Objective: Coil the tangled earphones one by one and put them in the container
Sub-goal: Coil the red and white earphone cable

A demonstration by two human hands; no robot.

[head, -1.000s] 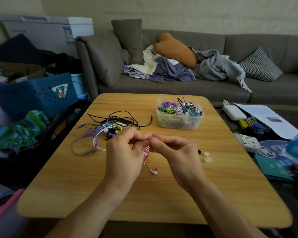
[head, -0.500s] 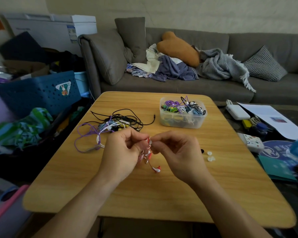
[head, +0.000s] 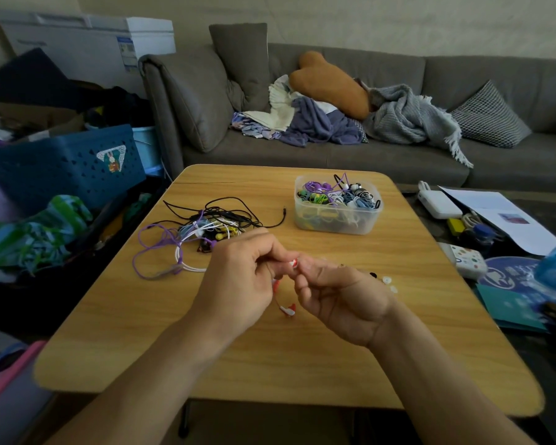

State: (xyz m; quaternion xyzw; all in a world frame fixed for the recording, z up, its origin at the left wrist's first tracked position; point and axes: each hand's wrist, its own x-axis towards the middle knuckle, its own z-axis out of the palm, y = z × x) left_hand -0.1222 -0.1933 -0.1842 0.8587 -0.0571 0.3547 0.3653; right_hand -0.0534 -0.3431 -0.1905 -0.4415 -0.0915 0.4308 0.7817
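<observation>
Above the wooden table [head: 302, 364], left hand [head: 238, 284] and right hand [head: 337, 300] held together, fingers of both curled and pinching one red-and-white earphone [head: 288, 308]; an earbud dangles just below, between the palms. Behind the left hand: tangled earphones [head: 203, 231], purple, black, white, yellow, lying on the tabletop. Behind the right hand: clear container [head: 336, 216] holding coiled sets. Right of wrist: small white eartips [head: 389, 282].
</observation>
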